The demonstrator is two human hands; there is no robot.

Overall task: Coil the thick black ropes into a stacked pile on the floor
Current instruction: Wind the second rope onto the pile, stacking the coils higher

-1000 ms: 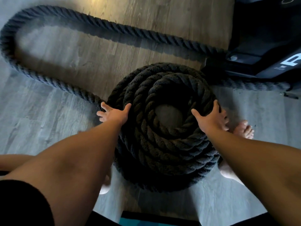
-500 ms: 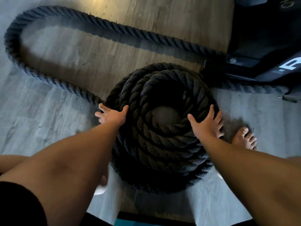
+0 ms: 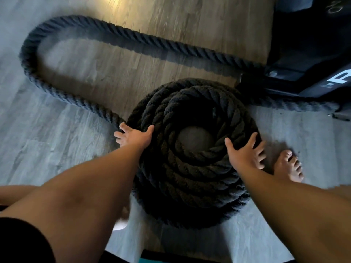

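Left hand (image 3: 135, 136): fingers (image 3: 123, 127) spread and straight, curled round nothing. Thumb lies on top of the coil (image 3: 190, 179), other fingers splay down its outer left side, palm against the rope. Right hand (image 3: 245, 154): fingers (image 3: 253, 139) spread wide and straight too, flat on the coil's top right edge, tips reaching over the outer rim, thumb pointing in toward the centre hole. Neither hand grips; both rest open on the pile from opposite sides.

Between the two hands: the coil, thick black twisted rope, several rings stacked, sitting on the wood-look floor (image 3: 57, 149). Bare floor shows through the round hole in the middle.

Just past the left fingers: loose rope (image 3: 30, 59) leaves the coil, runs up and away to the left, bends in a wide loop, then crosses the floor far ahead of both hands toward a black machine (image 3: 303, 44). The machine stands ahead of and beyond the right fingers, with part of a white letter on it; can't tell whether it touches the coil's far edge. A further stretch of rope lies along the machine's base.

Just outside the right fingers: bare right foot (image 3: 288, 166) on the floor, near the coil, apart from the hand. Left foot (image 3: 121, 223) mostly hidden under the left forearm. Black sleeve (image 3: 19, 242) at the near left corner.
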